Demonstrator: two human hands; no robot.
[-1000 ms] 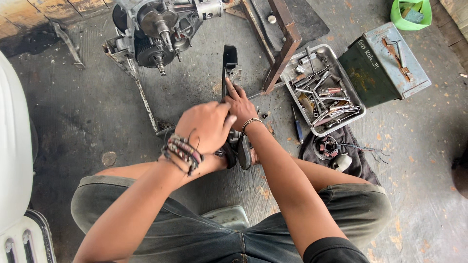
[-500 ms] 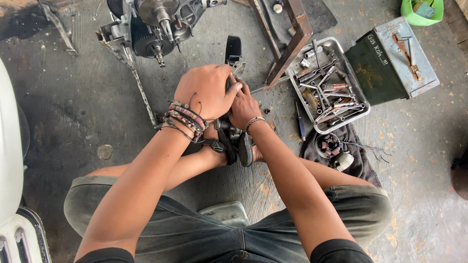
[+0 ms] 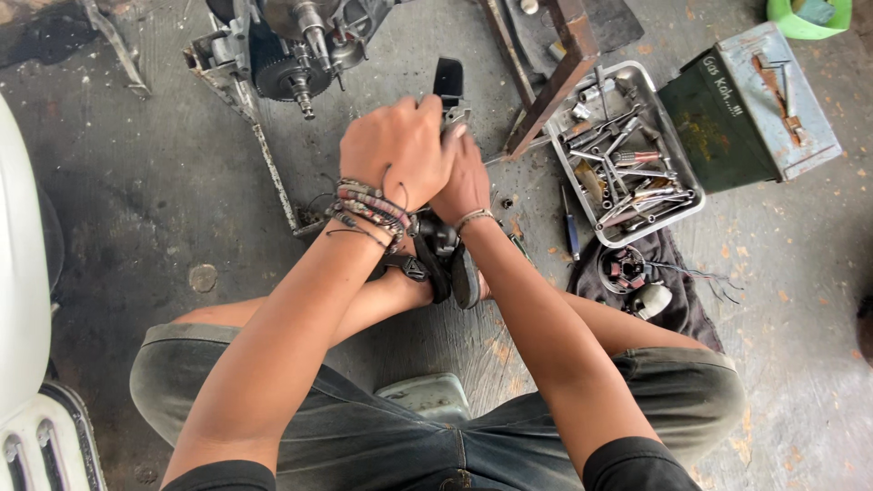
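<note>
My left hand [image 3: 397,147], with several bead bracelets on its wrist, is closed over the near end of a dark metal part [image 3: 448,80] that stands on the floor in front of me. Partly under it, my right hand [image 3: 466,182] grips the same part lower down; a thin bracelet is on that wrist. Only the part's black top end shows beyond my fingers. My sandalled feet [image 3: 446,264] sit just below my hands.
An engine block [image 3: 291,45] with a shaft lies at the top. A metal tray [image 3: 627,155] of tools, a green metal box [image 3: 746,100], a rusty angle bar [image 3: 555,73], a blue screwdriver [image 3: 569,227] and a cloth with a coil [image 3: 637,273] lie to the right.
Both hands have moved up and away from my body along the part, the left hand now covering the right; the view has shifted so the engine sits higher.
</note>
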